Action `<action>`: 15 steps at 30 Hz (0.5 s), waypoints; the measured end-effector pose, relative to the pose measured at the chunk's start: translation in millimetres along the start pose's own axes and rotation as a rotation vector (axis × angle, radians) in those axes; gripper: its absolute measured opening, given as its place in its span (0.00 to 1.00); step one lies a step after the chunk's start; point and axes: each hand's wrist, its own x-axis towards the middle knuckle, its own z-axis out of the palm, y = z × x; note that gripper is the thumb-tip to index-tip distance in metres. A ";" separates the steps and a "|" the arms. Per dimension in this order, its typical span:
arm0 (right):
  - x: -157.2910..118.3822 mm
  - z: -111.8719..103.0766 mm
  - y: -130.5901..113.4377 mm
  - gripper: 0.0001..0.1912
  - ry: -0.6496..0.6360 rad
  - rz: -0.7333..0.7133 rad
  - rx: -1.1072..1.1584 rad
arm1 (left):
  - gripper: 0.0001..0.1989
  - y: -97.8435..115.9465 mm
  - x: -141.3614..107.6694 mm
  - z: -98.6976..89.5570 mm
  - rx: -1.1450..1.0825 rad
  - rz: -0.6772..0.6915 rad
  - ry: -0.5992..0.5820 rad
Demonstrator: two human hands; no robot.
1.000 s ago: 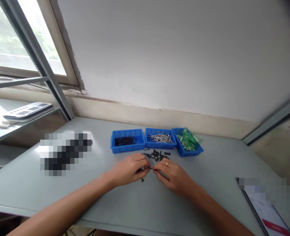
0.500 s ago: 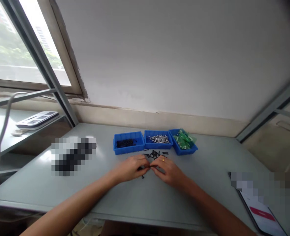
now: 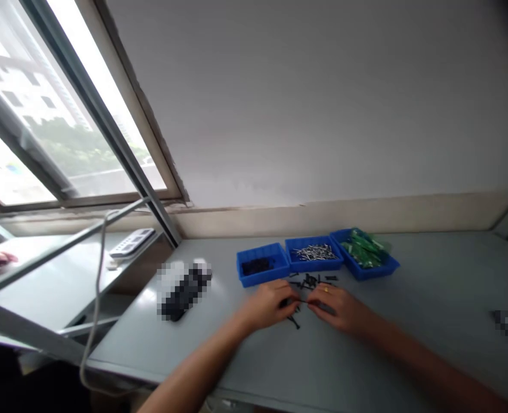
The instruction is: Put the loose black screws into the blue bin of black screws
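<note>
Middle blue bin (image 3: 319, 265), holding silver fasteners (image 3: 316, 252), taken as landmark. It stands towards the back of the table (image 3: 245, 364).

Near side of that bin: left hand (image 3: 271, 304) and right hand (image 3: 340, 307) face each other. Thin dark piece (image 3: 304, 302) spans the small gap; left fingertips pinch one end, right fingertips the other. Too small and blurred to name surely, perhaps a screw.

Between bin and hands: scattered black screws (image 3: 309, 281). Another black screw (image 3: 295, 323) lies nearer the wearer, just by the left hand.

Left of landmark, touching: left blue bin (image 3: 264, 278), dark small parts inside. Right of it, set at an angle: right blue bin (image 3: 373, 273), green bags (image 3: 363, 249) inside.

Risks, my judgement: so slight a piece could slip if either pinch loosens or twists, and drop among the look-alike screws. A low sweep of the left hand could knock the nearer screw away.
</note>
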 end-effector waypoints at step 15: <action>-4.1 -2.1 3.7 0.08 -0.048 0.024 -0.047 | 0.08 -1.1 2.2 4.6 -0.043 0.006 0.064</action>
